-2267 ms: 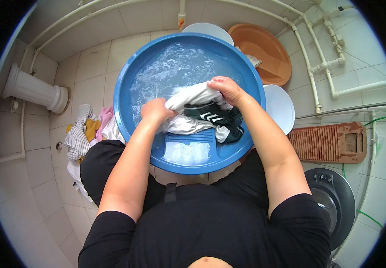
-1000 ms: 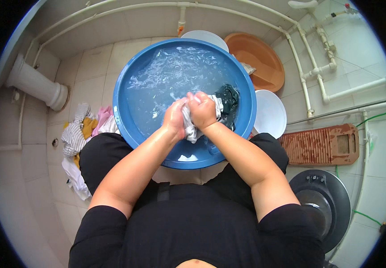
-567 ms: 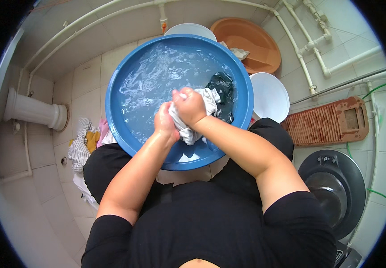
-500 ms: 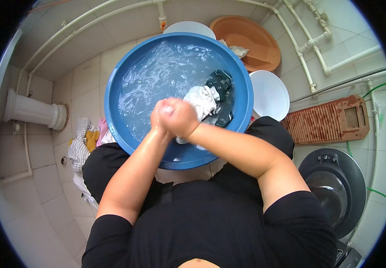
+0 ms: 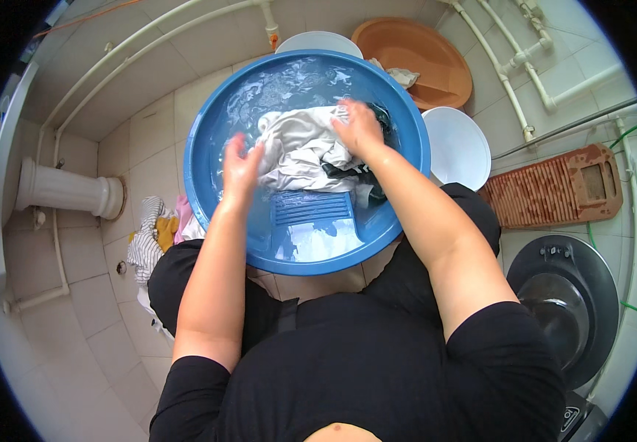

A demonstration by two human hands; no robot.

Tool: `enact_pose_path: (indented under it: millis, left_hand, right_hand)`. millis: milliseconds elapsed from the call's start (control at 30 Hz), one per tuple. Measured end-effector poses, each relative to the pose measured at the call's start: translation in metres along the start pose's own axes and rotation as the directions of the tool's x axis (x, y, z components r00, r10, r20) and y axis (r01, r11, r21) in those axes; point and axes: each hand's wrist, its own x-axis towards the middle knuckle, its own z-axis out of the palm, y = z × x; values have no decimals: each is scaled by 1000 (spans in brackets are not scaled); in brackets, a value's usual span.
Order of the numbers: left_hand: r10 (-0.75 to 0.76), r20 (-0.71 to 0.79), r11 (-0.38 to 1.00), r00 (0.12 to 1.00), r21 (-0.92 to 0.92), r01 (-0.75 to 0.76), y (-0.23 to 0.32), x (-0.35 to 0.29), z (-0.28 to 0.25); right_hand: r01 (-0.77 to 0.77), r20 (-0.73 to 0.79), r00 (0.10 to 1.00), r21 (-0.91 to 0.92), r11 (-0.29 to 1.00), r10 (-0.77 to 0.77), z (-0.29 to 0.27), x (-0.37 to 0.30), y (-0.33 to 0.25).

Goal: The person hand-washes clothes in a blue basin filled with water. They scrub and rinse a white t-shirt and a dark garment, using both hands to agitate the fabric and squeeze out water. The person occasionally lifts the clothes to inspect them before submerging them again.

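Observation:
A white wet garment (image 5: 300,144) lies bunched in the large blue basin (image 5: 197,214), partly over its built-in ribbed washboard (image 5: 311,210). My left hand (image 5: 242,169) is at the garment's left edge, thumb and fingers apart. Over the garment's right side is my right hand (image 5: 360,131), its fingers spread and touching the cloth, slightly smeared by motion. Dark fabric (image 5: 379,191) with white marks sits in the water under and beside the white garment, below my right wrist. Cloudy, rippled water (image 5: 289,81) fills the far part of the basin.
White basins (image 5: 455,147) and a brown basin (image 5: 425,59) stand behind and to the right. A brown washboard (image 5: 554,188) leans at right, near a dark round-lidded appliance (image 5: 565,306). Clothes (image 5: 150,239) lie on the left floor, near a white pedestal (image 5: 71,188).
My hands were pressed together over the near part of the basin. They have parted and moved farther in, to either side of the white garment, which now lies spread wider, farther left.

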Motion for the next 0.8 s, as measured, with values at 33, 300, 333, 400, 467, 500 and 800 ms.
enact_pose_path:
  millis: [33, 300, 333, 400, 467, 500, 800]
  left_hand:
    - [-88, 101, 991, 991, 113, 76, -40, 9, -6]
    - [-354, -179, 851, 918, 347, 395, -23, -20, 18]
    - [-464, -178, 871, 868, 86, 483, -31, -16, 16]
    - [-564, -49, 802, 825, -272, 532, -62, 3, 9]
    - [-314, 82, 776, 946, -552, 305, -43, 0, 21]
    - [-173, 108, 704, 979, -682, 200, -38, -2, 26]
    - [-275, 671, 6, 689, -715, 699, -9, -18, 27]
  right_hand:
    - [114, 217, 972, -99, 989, -90, 6, -4, -6]
    - [-157, 569, 741, -371, 915, 358, -4, 4, 1]
    - [-64, 549, 786, -388, 919, 286, -4, 0, -5]
    - [267, 551, 834, -433, 861, 18, -10, -7, -27]
    - [285, 395, 868, 102, 953, -302, 5, -17, -24]
    - [117, 348, 902, 369, 922, -254, 13, -23, -35]
    - [618, -95, 729, 518, 592, -678, -19, -96, -142]
